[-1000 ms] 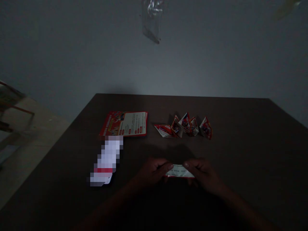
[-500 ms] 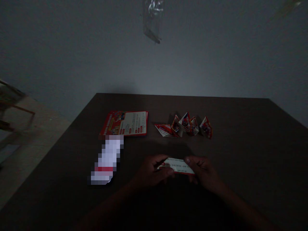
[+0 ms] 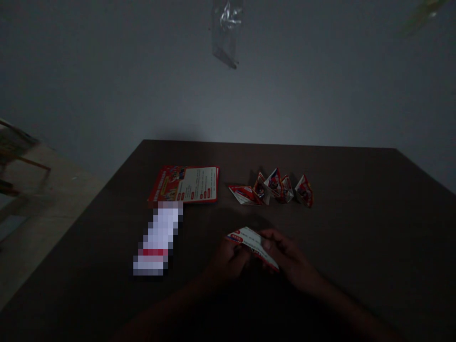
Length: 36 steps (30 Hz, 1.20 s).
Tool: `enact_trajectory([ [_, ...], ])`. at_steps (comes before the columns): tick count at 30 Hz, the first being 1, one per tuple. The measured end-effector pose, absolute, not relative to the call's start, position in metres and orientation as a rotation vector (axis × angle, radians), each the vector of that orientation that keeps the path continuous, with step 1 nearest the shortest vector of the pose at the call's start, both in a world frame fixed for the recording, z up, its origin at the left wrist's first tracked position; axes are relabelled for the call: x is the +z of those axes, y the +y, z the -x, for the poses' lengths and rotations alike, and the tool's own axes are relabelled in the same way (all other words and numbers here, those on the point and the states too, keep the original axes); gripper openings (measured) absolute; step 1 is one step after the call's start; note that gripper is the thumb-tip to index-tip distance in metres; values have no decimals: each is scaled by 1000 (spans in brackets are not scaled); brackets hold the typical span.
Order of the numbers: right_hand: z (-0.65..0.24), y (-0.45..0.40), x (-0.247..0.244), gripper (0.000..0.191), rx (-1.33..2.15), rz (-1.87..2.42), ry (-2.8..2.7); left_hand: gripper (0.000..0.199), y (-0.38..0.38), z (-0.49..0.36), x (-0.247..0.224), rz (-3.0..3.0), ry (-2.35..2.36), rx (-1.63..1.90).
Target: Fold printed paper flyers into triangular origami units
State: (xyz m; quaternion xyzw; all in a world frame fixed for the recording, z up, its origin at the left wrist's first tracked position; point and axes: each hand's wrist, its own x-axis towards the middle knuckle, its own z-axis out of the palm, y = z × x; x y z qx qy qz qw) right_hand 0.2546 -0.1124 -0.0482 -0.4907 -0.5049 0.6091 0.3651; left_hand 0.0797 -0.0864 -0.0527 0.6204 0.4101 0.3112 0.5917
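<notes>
A dark brown, wood-grained rectangular desk (image 3: 356, 228) carries a flat stack of red and white printed sheets (image 3: 195, 185) at far left. Nearer, just beside it, lies a pixelated, pale oblong object (image 3: 162, 232). Right of the stack, folded red and white printed paper pieces (image 3: 274, 185) stand in a loose row.

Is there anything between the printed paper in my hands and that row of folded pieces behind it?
No, nothing visible stands between the printed paper and the folded pieces, only shadowed tabletop. The flat stack and the bright, pixelated object lie off to the left.
</notes>
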Motion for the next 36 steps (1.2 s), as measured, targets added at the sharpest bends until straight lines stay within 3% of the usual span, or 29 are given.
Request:
enact_trajectory([
  [5, -259, -116, -45, 41, 974, 1267, -1743, 20, -86, -80, -49, -1486, 1020, 744],
  [8, -258, -116, -43, 22, 739, 1252, -1856, 15, -87, -80, -49, -1515, 1043, 758],
  [13, -252, -113, -43, 15, 573, 1268, -1982, 20, -89, -81, -53, -1558, 1061, 760],
  [21, -252, -116, -45, 14, 467, 1266, -1989, 2, -89, -82, -47, -1502, 1128, 738],
  [26, -253, -117, -43, 13, 708, 1305, -1804, 9, -87, -81, -43, -1318, 1049, 724],
  [32, -253, -115, -44, 32, 1178, 1352, -1440, 53, -84, -75, -46, -1039, 787, 602],
  [36, -252, -112, -47, 37, 1380, 1286, -1328, 52, -81, -73, -49, -942, 594, 507],
])
